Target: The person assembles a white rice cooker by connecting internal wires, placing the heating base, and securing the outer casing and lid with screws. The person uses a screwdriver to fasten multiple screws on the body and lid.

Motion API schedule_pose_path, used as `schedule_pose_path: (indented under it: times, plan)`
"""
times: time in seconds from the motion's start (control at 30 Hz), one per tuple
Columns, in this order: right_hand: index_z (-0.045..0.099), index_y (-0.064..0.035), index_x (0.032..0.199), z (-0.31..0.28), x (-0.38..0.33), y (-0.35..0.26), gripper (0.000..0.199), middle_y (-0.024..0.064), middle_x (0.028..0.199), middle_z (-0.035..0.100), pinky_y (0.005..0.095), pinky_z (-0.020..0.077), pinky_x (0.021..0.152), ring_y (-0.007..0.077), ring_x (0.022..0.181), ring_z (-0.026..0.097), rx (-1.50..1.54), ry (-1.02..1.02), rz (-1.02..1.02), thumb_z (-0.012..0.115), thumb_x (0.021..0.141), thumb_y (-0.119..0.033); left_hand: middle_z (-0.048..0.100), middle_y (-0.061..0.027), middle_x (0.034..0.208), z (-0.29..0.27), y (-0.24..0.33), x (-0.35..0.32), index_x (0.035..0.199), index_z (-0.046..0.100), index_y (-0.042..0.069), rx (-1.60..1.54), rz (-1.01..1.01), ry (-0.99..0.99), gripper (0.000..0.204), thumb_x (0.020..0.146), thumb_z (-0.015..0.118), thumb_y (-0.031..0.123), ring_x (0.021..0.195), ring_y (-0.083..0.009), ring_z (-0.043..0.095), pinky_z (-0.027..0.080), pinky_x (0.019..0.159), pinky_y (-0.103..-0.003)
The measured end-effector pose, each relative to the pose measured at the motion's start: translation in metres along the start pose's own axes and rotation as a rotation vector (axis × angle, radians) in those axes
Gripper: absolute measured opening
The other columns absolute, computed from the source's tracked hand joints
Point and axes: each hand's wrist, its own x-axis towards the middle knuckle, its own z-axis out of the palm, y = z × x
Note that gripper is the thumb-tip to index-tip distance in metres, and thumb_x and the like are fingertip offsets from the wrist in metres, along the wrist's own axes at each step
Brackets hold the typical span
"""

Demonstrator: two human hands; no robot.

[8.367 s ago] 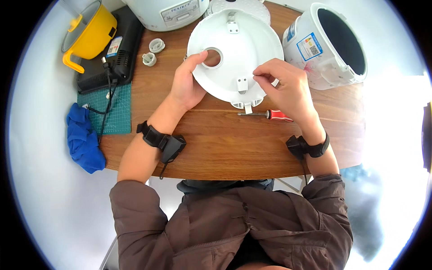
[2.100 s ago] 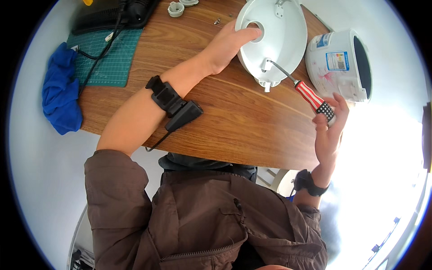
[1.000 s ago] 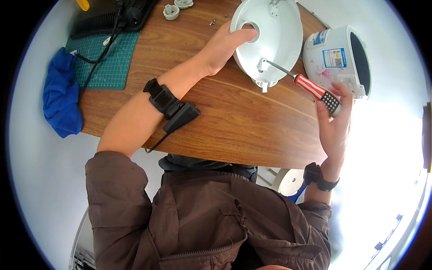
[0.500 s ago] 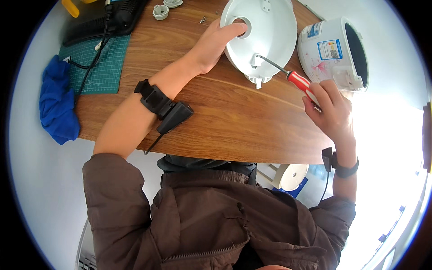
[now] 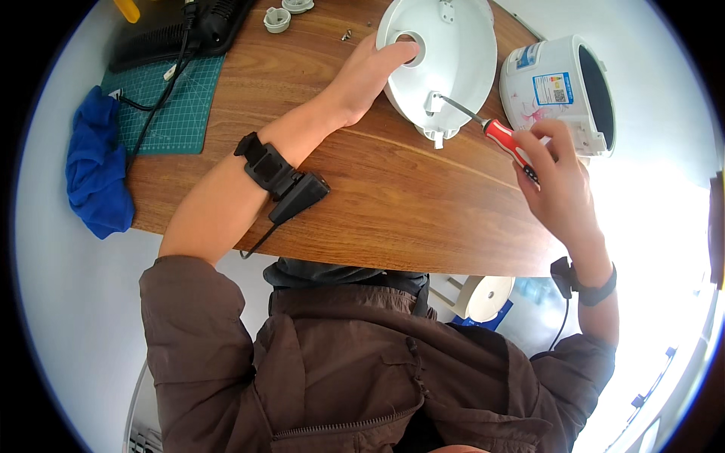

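My left hand [image 5: 370, 74] grips a white plastic lid [image 5: 462, 64], its thumb hooked into the round hole and its other fingers hidden behind the rim. The lid is tilted so that its hollow side faces me. In my right hand [image 5: 560, 177] is a screwdriver [image 5: 501, 136] with a red and white handle. Its metal shaft points left, and the tip meets a small bracket [image 5: 435, 103] near the lid's lower edge. Whether a screw sits under the tip is too small to tell.
Right of the lid, a white rice cooker body [image 5: 559, 94] lies on its side. Small screws [image 5: 347, 35] and two white round caps [image 5: 277, 20] are at the back. Left are a green cutting mat [image 5: 177, 113], a blue cloth [image 5: 97, 166] and a black device [image 5: 211, 34] with a cable.
The fingers of my right hand have shifted and loosened around the screwdriver handle, and its wrist has moved slightly right. The lid and the screwdriver tip stay together.
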Motion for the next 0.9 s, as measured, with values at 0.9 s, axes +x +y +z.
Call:
schedule_pose_path:
  times: [0.9]
  plan:
    - [0.064, -0.0084, 0.119, -0.010, 0.025, 0.017, 0.032, 0.0046, 0.106, 0.063, 0.0266, 0.0556, 0.062, 0.0145, 0.087, 0.065, 0.052, 0.019, 0.069, 0.076, 0.091, -0.018, 0.065, -0.0082, 0.116, 0.003, -0.006, 0.002, 0.125, 0.062, 0.000, -0.008, 0.029, 0.044, 0.038, 0.098, 0.054, 0.025, 0.108, -0.0185, 0.060, 0.049, 0.093, -0.036]
